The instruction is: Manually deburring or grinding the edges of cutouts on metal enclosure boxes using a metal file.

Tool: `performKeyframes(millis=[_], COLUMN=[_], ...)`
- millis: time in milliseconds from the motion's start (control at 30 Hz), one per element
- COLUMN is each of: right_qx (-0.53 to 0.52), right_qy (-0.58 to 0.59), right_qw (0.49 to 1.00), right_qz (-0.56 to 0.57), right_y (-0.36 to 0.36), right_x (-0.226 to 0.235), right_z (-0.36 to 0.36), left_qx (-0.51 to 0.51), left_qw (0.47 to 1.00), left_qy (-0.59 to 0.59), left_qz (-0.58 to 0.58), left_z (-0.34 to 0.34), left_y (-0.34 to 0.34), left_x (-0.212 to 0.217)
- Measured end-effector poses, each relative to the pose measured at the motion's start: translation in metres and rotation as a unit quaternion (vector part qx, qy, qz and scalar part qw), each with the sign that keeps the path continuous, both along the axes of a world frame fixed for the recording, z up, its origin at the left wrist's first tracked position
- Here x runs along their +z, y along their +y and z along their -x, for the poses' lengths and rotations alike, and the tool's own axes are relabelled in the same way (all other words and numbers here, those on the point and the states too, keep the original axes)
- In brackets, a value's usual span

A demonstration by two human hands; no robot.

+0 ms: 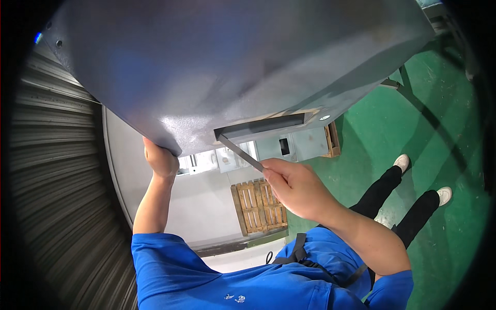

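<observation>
A large grey sheet-metal panel (248, 62) fills the top of the view, with a long rectangular cutout (266, 125) near its lower edge. The thin flat file (242, 153) is pinched between the thumb and fingers of my right hand (299, 188). Its far end lies at the left corner of the cutout, tilted down toward my hand. At the panel's lower left edge, my left hand (161, 159) grips the metal. Most of its fingers are hidden behind or against the panel.
Dark corrugated shutter (57, 170) runs along the left. Below the panel stand pale metal boxes (276, 147) and a wooden pallet (260, 206). Green floor (434, 124) stretches to the right, with a dark metal leg (426, 111) under the panel's right side.
</observation>
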State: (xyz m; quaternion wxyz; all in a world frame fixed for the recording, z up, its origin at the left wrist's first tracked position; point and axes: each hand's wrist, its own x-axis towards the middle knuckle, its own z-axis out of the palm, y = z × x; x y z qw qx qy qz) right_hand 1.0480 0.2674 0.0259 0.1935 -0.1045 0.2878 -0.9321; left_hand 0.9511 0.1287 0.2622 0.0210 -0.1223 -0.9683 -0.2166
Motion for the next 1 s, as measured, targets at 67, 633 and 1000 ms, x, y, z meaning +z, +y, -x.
performKeyframes(millis=[67,633,1000], right_qx=[-0.021,-0.051,-0.145], right_qy=[0.015,-0.056,-0.113], right_qw=[1.0,0.997,0.981], right_qz=[-0.007,0.022,0.057], right_y=[-0.001,-0.001,-0.019], right_x=[-0.001,0.037,0.069], right_z=[0.0,-0.02,-0.033], left_qx=[0.027,0.04,0.128], left_qw=[0.999,0.998,0.987], left_qy=[0.026,0.049,0.097], left_qz=[-0.004,-0.011,-0.031], left_z=[-0.002,-0.008,0.001], left_y=[0.007,0.019,0.019], left_x=[-0.007,-0.012,-0.013])
